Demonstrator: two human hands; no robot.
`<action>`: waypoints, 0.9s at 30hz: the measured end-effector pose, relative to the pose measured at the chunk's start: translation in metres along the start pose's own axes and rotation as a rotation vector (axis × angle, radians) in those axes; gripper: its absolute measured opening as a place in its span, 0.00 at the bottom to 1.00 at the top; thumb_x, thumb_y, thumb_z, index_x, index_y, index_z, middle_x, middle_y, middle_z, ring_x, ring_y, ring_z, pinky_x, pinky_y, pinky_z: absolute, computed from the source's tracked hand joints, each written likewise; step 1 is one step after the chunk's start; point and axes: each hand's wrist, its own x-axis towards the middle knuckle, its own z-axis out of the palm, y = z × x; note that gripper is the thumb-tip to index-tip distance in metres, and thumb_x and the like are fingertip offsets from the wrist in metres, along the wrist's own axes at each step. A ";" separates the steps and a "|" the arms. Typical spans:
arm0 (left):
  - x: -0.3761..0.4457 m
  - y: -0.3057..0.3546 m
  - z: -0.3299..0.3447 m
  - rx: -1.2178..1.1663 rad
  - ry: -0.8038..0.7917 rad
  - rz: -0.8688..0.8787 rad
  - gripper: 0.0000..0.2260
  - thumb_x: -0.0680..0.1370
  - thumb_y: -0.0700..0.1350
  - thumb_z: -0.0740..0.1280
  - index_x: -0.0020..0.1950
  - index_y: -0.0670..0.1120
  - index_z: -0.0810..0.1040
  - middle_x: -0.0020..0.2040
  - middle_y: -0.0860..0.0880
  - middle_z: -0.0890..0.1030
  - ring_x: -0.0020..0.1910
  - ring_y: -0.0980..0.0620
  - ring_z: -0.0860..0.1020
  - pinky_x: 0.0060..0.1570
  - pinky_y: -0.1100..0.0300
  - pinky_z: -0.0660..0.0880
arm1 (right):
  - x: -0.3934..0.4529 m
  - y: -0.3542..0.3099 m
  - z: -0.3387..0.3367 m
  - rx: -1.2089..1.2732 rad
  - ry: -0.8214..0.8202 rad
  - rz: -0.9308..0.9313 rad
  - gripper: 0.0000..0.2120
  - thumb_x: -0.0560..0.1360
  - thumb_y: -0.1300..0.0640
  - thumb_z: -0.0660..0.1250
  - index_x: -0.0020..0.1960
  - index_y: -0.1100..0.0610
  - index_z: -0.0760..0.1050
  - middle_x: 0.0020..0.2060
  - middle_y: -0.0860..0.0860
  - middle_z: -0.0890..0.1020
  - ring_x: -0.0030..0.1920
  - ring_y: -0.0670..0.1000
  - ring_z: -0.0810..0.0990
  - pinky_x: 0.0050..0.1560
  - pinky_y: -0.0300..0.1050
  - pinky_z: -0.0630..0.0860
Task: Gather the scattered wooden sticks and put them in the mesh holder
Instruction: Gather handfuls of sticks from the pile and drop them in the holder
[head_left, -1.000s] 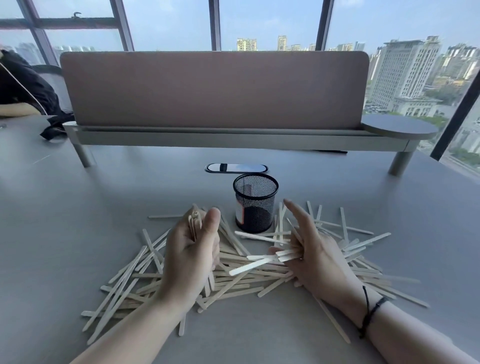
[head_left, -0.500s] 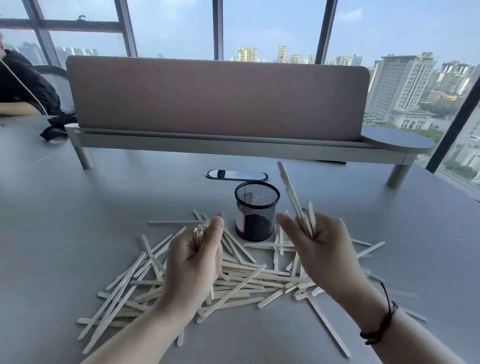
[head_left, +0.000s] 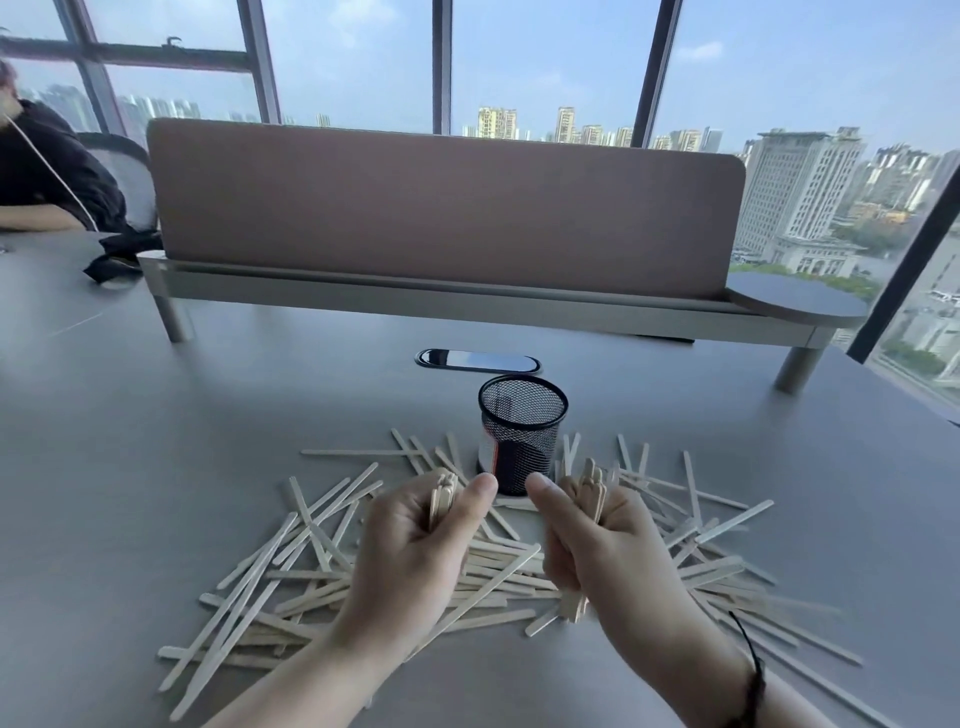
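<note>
Two fists, each clamped round an upright stick bundle: left hand, right hand. Mesh holder stands straight ahead betw. them, mouth up, approx. equally near both.

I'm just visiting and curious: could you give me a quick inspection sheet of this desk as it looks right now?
Surface: grey table, bare at the left.
Job's things: black mesh holder upright at centre, no sticks visible inside; loose wooden sticks scattered in front of and beside it.
Clutter: oval cable port behind the holder.
Hands: left hand and right hand each grip a bundle of sticks.
Cables: nothing seen.
Surroundings: desk divider, windows, another person's sleeve at far left.
</note>
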 end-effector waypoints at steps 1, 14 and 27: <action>0.000 0.000 0.000 -0.001 0.004 -0.007 0.29 0.77 0.56 0.67 0.28 0.35 0.60 0.22 0.39 0.62 0.22 0.40 0.61 0.23 0.45 0.61 | 0.001 -0.002 0.001 0.011 0.000 0.017 0.29 0.77 0.47 0.68 0.25 0.62 0.62 0.19 0.54 0.65 0.22 0.51 0.62 0.27 0.45 0.61; 0.003 -0.004 -0.003 -0.178 -0.011 -0.144 0.26 0.75 0.60 0.65 0.25 0.46 0.61 0.22 0.48 0.59 0.23 0.50 0.56 0.25 0.59 0.56 | 0.149 -0.064 0.017 0.259 0.218 -0.029 0.22 0.79 0.51 0.67 0.28 0.53 0.64 0.21 0.49 0.67 0.23 0.50 0.63 0.26 0.41 0.64; 0.020 -0.001 -0.007 -0.314 0.062 -0.231 0.26 0.72 0.60 0.68 0.25 0.51 0.58 0.24 0.51 0.56 0.23 0.53 0.54 0.27 0.60 0.53 | 0.064 0.004 -0.065 -0.312 0.144 -0.200 0.16 0.75 0.59 0.71 0.58 0.44 0.73 0.53 0.49 0.83 0.58 0.48 0.81 0.64 0.55 0.75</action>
